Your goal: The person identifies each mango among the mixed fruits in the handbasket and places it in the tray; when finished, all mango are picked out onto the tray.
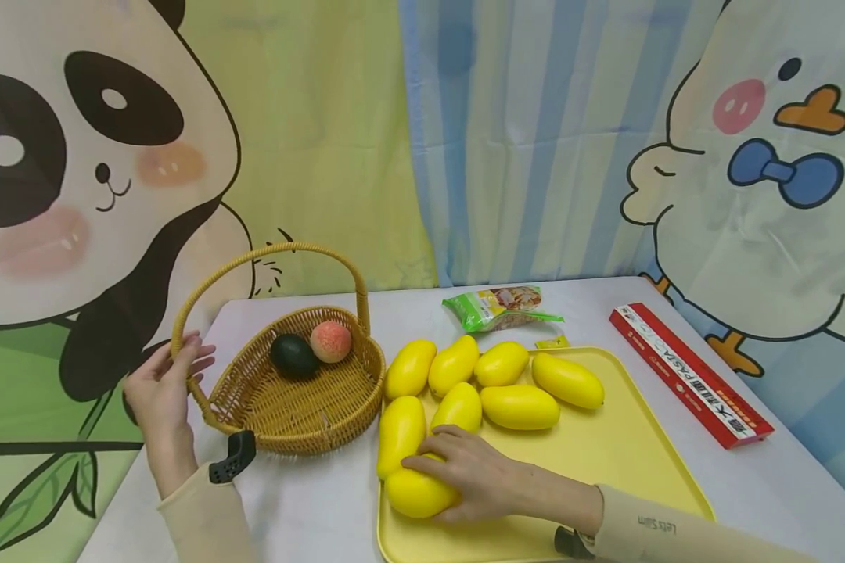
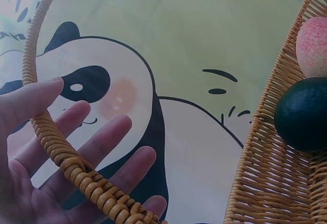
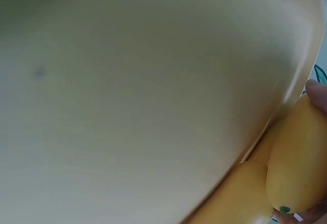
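In the head view my right hand [image 1: 468,473] grips a yellow mango [image 1: 417,494] at the tray's near left corner. The right wrist view shows this mango [image 3: 299,157] between thumb and fingers. Several other mangoes [image 1: 519,407] lie along the left and far parts of the yellow tray [image 1: 627,453]. My left hand [image 1: 165,383] holds the wicker basket's handle [image 1: 183,313] loosely, thumb across it and fingers spread behind. Inside the basket [image 1: 282,407] sit a pink peach [image 1: 331,342] and a dark green, avocado-like fruit [image 1: 294,356], side by side.
Behind the tray lies a green snack packet [image 1: 496,309], with a small yellow sachet [image 1: 552,342] near the rim. A long red pasta box [image 1: 690,374] is right of the tray. Cartoon curtains [image 1: 521,156] hang behind the white table [image 1: 310,500].
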The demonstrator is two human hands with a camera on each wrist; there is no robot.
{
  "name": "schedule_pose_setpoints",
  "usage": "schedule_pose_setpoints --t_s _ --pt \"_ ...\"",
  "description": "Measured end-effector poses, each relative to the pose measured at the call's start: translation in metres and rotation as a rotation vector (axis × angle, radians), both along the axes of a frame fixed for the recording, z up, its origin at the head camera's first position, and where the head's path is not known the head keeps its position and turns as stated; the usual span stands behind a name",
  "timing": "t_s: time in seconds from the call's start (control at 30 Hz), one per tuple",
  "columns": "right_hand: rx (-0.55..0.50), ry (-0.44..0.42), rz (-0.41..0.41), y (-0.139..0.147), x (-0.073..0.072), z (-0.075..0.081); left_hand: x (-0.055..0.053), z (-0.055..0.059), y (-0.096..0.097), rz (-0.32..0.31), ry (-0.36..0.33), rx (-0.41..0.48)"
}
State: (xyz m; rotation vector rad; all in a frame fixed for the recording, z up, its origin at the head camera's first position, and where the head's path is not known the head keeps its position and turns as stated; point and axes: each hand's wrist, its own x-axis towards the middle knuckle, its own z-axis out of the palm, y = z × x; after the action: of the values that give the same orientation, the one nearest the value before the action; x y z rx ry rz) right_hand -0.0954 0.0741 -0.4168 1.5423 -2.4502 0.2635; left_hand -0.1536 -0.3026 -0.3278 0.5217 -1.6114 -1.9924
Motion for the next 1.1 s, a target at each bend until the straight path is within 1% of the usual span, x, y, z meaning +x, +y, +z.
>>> schedule_pose_setpoints --t_s 0.1,0.27,0.4,0.6,0.8,1.0,1.1 --pt "0.04 -0.015 -0.012 0.0 0.001 0.0 0.0 0.0 0.0 0.001 0.001 0.002" --pt "0.103 -0.016 0.002 -0.001 0.001 -0.004 0.0 0.0 -0.001 0.001 -0.004 0.001" --pt "0.118 -0.006 0.013 -0.001 0.002 -0.006 0.0 0.0 0.0 0.002 -0.009 -0.006" --pt "0.136 -0.002 0.014 -0.001 0.002 -0.005 0.0 0.0 0.0 0.001 -0.012 -0.007" --pt "0.153 -0.036 0.008 0.0 0.001 -0.001 0.0 0.0 0.0 0.001 -0.016 -0.005" --pt "0.145 -0.053 -0.001 0.002 0.0 0.006 0.0 0.0 0.0 0.002 -0.011 -0.003" --pt "0.122 -0.055 -0.012 0.005 -0.001 0.011 0.0 0.0 0.0 0.0 -0.01 0.0"
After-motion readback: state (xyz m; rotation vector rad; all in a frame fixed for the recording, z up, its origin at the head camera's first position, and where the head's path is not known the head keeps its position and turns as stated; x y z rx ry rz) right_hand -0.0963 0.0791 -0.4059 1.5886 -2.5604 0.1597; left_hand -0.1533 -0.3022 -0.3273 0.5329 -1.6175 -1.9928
